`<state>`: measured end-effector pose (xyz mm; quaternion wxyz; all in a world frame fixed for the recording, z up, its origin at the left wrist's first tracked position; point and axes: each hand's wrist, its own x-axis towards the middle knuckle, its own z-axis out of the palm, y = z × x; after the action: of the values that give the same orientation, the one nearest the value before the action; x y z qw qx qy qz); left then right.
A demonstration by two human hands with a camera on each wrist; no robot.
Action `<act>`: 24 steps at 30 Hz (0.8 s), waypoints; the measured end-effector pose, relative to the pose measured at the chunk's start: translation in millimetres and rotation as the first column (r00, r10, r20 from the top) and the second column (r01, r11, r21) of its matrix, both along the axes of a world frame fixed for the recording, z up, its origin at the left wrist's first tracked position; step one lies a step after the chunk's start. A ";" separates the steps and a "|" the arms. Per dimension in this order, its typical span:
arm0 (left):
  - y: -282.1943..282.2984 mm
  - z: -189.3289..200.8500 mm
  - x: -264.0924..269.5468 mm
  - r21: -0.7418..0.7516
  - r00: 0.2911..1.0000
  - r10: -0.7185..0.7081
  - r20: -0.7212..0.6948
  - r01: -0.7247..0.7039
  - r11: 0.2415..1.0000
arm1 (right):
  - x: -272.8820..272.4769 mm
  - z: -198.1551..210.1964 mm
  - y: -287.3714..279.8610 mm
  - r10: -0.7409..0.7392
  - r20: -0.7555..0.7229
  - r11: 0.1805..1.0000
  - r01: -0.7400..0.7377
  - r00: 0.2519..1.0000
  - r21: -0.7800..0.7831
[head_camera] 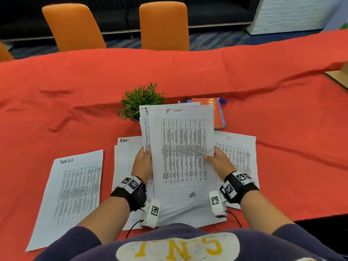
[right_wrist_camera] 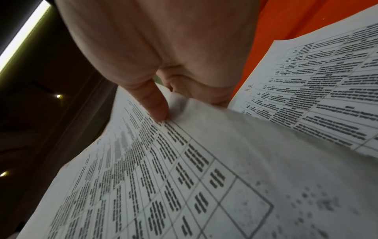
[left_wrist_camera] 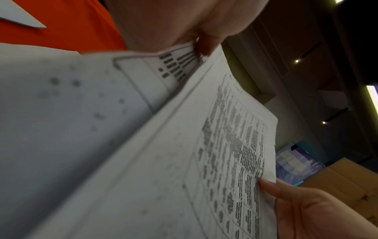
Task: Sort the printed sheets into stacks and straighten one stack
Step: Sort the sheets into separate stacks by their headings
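- We saw a table (head_camera: 244,76) draped in a wrinkled red cloth, with two orange chairs (head_camera: 163,25) pushed up to its far side.
- Behind the chairs the room was dim: dark seating along the wall, patterned blue carpet, and a white brick pillar (head_camera: 293,14) at the right.
- The left hand (head_camera: 143,162) gripped the left edge of a lifted stack (head_camera: 180,147) of printed sheets, fingers curled behind the paper and thumb in front.
- The right hand (head_camera: 219,161) pinched the stack's right edge, its thumb (right_wrist_camera: 155,100) pressed on the top sheet headed "IT Logs".
- The stack stood tilted above the near middle of the table, its lower edge near the person's body.
- Flat on the cloth lay three piles: "Task list" (head_camera: 75,193) at the left, "Admin" (head_camera: 124,159) partly under the left hand, and "HR" (head_camera: 237,153) under the right.
- A small green plant (head_camera: 139,100) and an orange book (head_camera: 216,110) sat just beyond the stack.
- A cardboard piece (head_camera: 339,74) showed at the table's far right edge.
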<state>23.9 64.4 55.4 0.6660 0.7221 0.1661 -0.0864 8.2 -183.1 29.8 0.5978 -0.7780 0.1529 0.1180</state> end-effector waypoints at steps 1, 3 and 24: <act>0.0 -0.9 0.1 0.010 1.000 0.028 -0.004 -0.028 1.000 | 1.6 0.6 3.4 -0.003 -0.005 1.000 0.003 1.000 0.007; 3.0 -4.9 -0.2 0.064 1.000 0.027 -0.015 -0.026 0.998 | 2.3 0.7 12.2 -0.004 0.003 0.999 0.004 1.000 0.032; 101.2 -21.2 -31.6 0.405 0.956 0.286 -0.061 -0.238 0.883 | -2.1 -84.0 15.0 -0.022 -0.264 0.748 -0.159 0.964 -0.644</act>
<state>-7.8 165.5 34.2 0.5016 0.8054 0.3159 -0.0033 6.0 -168.0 -54.2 0.2548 -0.9221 0.2309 0.1772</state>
